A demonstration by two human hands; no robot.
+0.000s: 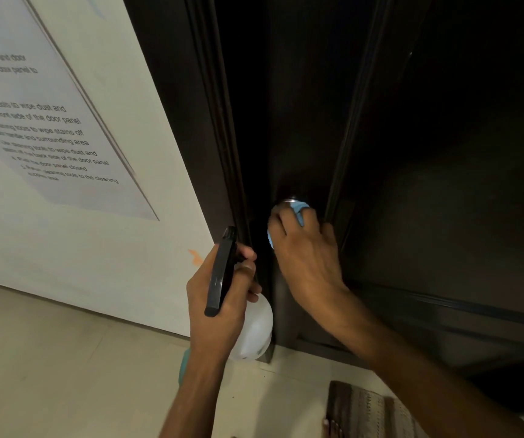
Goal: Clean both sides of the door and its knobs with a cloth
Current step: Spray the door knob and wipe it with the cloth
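Right hand (305, 251): fingers curled over a blue cloth (300, 213), pressing it around the knob (289, 200) on the dark door (428, 184). Only a thin silver rim of the knob shows above the cloth; the rest is hidden by cloth and fingers. Left hand (219, 298): fingers wrapped round a spray bottle (254, 330), black nozzle head pointing up toward the door frame, long axis near upright. Bottle base partly hidden by the wrist. Door panel detail lost in shadow.

Dark semi-gloss door (412, 153), seemingly wood; shiny metal knob (290, 200).
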